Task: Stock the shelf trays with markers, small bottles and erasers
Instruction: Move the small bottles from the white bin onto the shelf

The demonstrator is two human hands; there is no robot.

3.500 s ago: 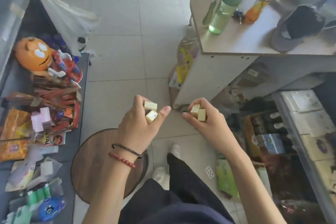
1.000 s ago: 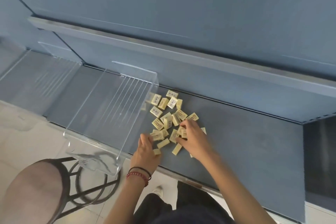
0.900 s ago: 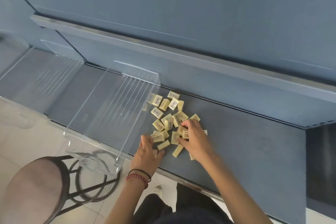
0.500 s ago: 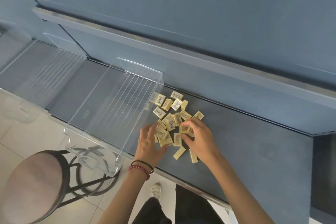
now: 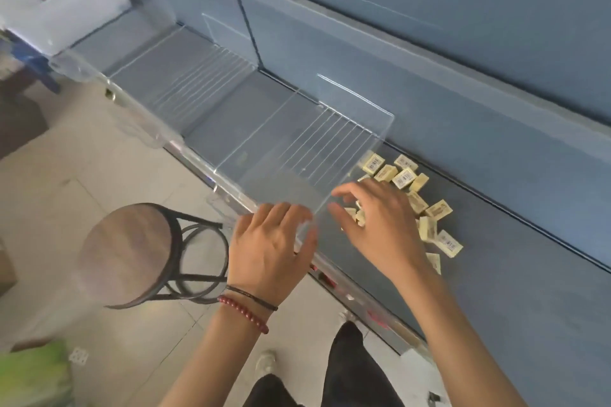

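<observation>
Left hand (image 5: 271,241) spread at the front right corner of the clear tray (image 5: 297,142), right hand (image 5: 377,225) spread over the erasers (image 5: 403,177) on the shelf (image 5: 512,258) just right of that tray, hiding several, contact too blurred to tell.

A blue-grey shelf (image 5: 515,274) runs along the wall. Two clear trays sit on it, their fronts reaching past its front edge: one tray (image 5: 185,76) toward the left end, a second tray (image 5: 297,149) nearer the middle. Loose yellow erasers (image 5: 405,177) lie scattered on the bare shelf just right of the second tray.
</observation>
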